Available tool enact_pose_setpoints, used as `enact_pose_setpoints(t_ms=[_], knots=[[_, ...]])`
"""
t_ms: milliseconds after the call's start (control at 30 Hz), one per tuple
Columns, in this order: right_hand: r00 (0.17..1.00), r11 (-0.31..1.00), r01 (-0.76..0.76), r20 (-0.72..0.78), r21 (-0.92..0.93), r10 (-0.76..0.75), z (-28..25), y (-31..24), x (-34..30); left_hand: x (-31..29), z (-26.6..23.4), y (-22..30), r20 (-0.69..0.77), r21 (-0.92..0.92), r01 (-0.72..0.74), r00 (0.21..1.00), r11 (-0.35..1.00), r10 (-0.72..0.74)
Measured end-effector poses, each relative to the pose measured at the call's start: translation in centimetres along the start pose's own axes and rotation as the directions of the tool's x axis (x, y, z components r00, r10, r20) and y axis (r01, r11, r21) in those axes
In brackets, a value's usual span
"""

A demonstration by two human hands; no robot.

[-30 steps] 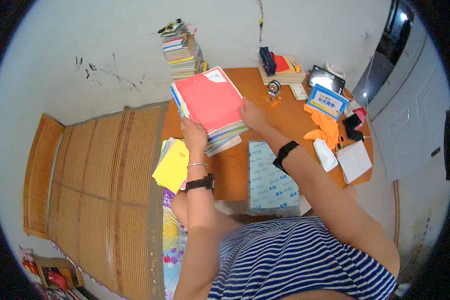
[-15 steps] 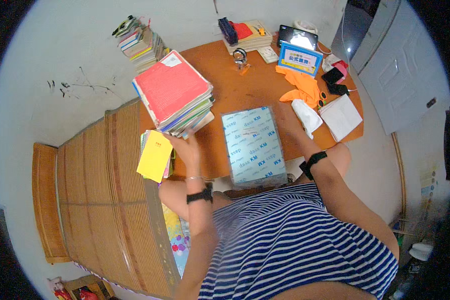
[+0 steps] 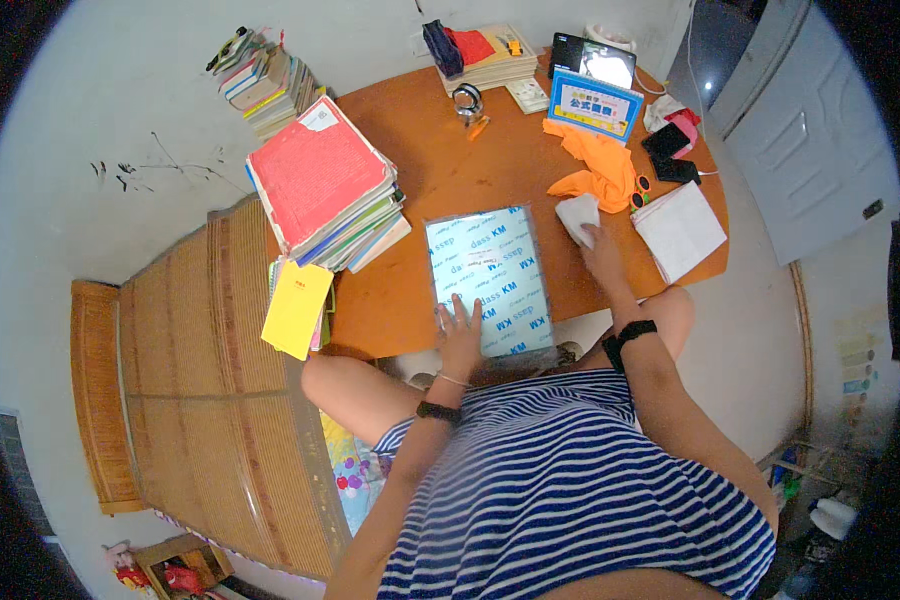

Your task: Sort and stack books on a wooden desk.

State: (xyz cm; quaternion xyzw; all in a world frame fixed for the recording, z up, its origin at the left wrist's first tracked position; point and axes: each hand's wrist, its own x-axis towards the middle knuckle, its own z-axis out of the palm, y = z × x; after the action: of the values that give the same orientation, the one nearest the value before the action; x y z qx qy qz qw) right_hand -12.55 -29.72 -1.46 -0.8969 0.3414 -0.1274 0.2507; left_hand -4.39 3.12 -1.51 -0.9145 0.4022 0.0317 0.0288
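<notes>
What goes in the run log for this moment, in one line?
left hand: flat on plastic-wrapped paper ream | right hand: on white cloth | surface: orange table | left of ream: book stack

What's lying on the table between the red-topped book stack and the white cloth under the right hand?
In the head view, the wrapped paper ream lies between the book stack and the white cloth, with bare table either side. The left hand rests on it.

Book stack left of paper pack — on table
</notes>
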Motion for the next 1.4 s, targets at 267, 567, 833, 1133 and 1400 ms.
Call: enact_pose_setpoints(t_ms=[267, 567, 833, 1133, 1400], knots=[[0.916, 0.917, 0.393, -0.062, -0.063, -0.396, 6.4, -9.4, -0.7, 0.3, -2.5, -0.9, 0.004, -0.120, -0.095, 0.995, 0.988, 0.096], [0.762, 0.760, 0.643, 0.185, -0.097, -0.621, 9.5, -17.3, -0.5, 0.1, -2.0, -1.1, -0.075, -0.192, -0.062, 0.996, 0.979, 0.049], [0.541, 0.599, 0.796, 0.338, 0.091, -0.770, 7.7, -16.4, -7.0, 0.1, -3.1, -0.7, -0.303, 0.177, 0.069, 0.953, 0.982, -0.012], [0.378, 0.489, 0.864, 0.491, 0.117, -0.785, 3.0, -8.8, -10.6, 0.6, -1.7, -2.2, -0.046, -0.020, -0.049, 0.998, 0.999, 0.048], [0.728, 0.733, 0.672, 0.268, -0.102, -0.630, 6.9, -9.9, 0.9, 1.2, -2.6, -1.1, 0.030, -0.071, -0.036, 0.999, 0.997, 0.038]])
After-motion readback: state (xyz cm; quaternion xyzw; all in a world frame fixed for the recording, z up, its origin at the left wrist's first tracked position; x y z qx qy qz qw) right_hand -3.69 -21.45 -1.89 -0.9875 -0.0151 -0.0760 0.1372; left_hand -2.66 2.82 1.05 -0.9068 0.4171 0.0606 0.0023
